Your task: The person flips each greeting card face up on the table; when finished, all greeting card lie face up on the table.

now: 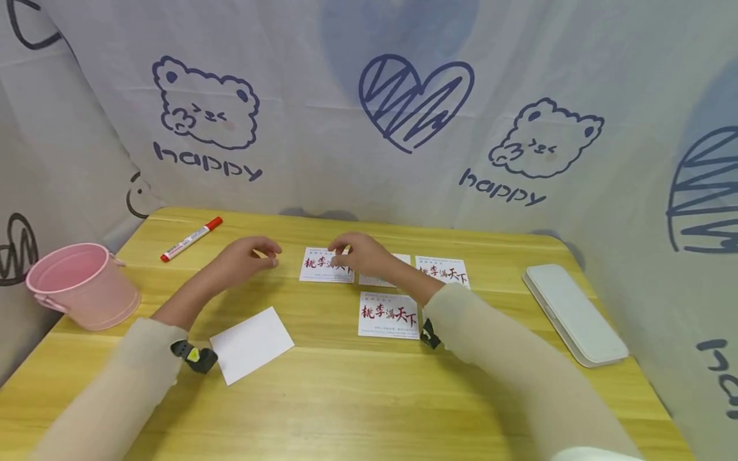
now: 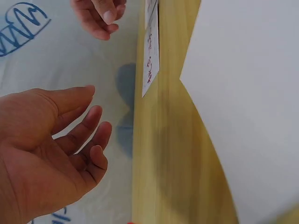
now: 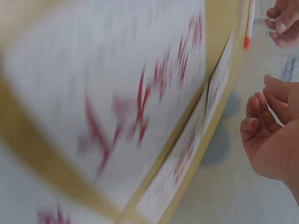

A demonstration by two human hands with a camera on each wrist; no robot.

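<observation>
My left hand (image 1: 245, 259) hovers above the table, thumb and fingers apart and holding nothing. My right hand (image 1: 360, 253) is over the back row of cards, its loosely curled fingers overlapping a printed card (image 1: 314, 272) with red characters. Nothing shows between those fingers in the right wrist view. Beside that card are a partly hidden middle card (image 1: 371, 280) and a right card (image 1: 441, 269). A fourth printed card (image 1: 389, 315) lies in front of them, and the right wrist hides most of another beside it. Near my left wrist lies a blank white card (image 1: 252, 346), turned at an angle.
A pink bucket (image 1: 86, 288) stands at the table's left edge. Behind it, toward the back, lies a red-capped marker (image 1: 191, 239). A white case (image 1: 576, 314) lies at the right side. A printed curtain (image 1: 311, 160) hangs behind the wooden table (image 1: 323, 397).
</observation>
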